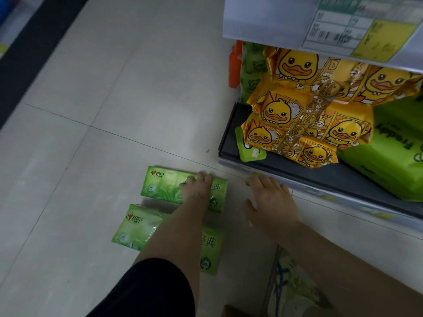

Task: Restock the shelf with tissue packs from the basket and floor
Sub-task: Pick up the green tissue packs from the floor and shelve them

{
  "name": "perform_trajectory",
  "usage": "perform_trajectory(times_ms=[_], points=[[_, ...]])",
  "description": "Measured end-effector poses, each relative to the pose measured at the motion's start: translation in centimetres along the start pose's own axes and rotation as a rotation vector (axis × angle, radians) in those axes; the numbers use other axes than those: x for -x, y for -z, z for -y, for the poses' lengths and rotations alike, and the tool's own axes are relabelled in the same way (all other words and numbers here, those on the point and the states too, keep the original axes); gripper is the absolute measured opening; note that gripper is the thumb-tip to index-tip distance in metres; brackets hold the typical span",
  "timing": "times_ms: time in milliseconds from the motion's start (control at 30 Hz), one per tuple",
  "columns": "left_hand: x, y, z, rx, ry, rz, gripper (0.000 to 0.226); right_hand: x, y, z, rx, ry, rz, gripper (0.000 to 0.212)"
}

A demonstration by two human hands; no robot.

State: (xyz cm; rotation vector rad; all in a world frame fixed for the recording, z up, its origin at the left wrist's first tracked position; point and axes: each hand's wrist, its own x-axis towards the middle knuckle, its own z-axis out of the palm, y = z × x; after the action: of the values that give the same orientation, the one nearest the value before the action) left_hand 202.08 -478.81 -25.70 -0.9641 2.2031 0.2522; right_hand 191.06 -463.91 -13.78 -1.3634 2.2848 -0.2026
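Left hand (pixel 196 191) fingers (pixel 202 177) gripping floor tissue pack (pixel 164 186), right hand (pixel 267 197) spread empty, shelf (pixel 286 168) holding duck packs (pixel 297 124)

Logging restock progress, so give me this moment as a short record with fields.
floor stock: farther green plastic tissue pack, nearer green plastic tissue pack, both flat on pale tiled floor
left hand: on the farther pack, fingers curled over its far edge
right hand: open, empty, near the dark bottom shelf
shelf stock: yellow duck-print plastic packs, large green plastic pack

Pale shoe (pixel 295 290) (blue-laced), orange object (pixel 235 65)
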Motion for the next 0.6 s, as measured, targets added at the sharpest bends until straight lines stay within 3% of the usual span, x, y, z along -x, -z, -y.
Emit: perform_trajectory(times_ms=[267,600], points=[[1.9,4.0,1.6,-0.005,-0.162,0.02,0.12,0.5,1.7,1.4,0.006,0.049,-0.044,0.033],[7.7,11.4,3.2,-0.116,-0.221,-0.071,0.112,1.6,6.5,2.4,0.208,0.177,-0.159,0.035]])
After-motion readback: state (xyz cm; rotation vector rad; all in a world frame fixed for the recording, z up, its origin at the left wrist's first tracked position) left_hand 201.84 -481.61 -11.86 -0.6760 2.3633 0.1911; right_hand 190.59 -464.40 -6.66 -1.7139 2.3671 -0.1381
